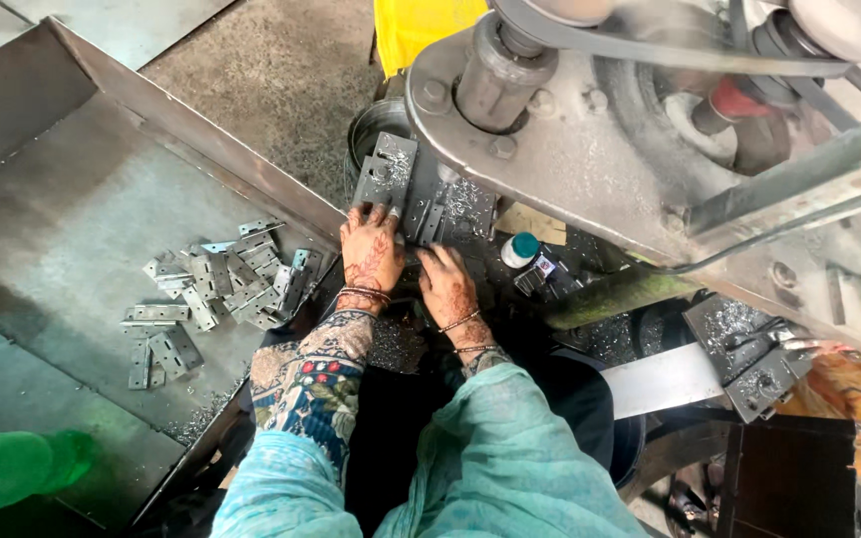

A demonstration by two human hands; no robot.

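L hand (371,249) lies flat w/ fingers spread on the dark metal block (387,171), and R hand (447,284) sits just beside it, fingers bent down on the block's near edge; can't tell if it grips anything. Left of the block, past the tray's raised rim, a pile of gray hinges (221,289) lies in the big metal tray (62,229) w/ lots of bare room. The big machine (590,130) hangs right over the block, so it's tight there.

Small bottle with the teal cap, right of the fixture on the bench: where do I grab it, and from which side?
Take the bottle by its teal cap, coming from above. It seems to stand upright with the cap uppermost and bare, while its lower body is crowded by the dark fixture on one side and small clutter on the other. The right hand is nearest, so that is probably the easier reach.
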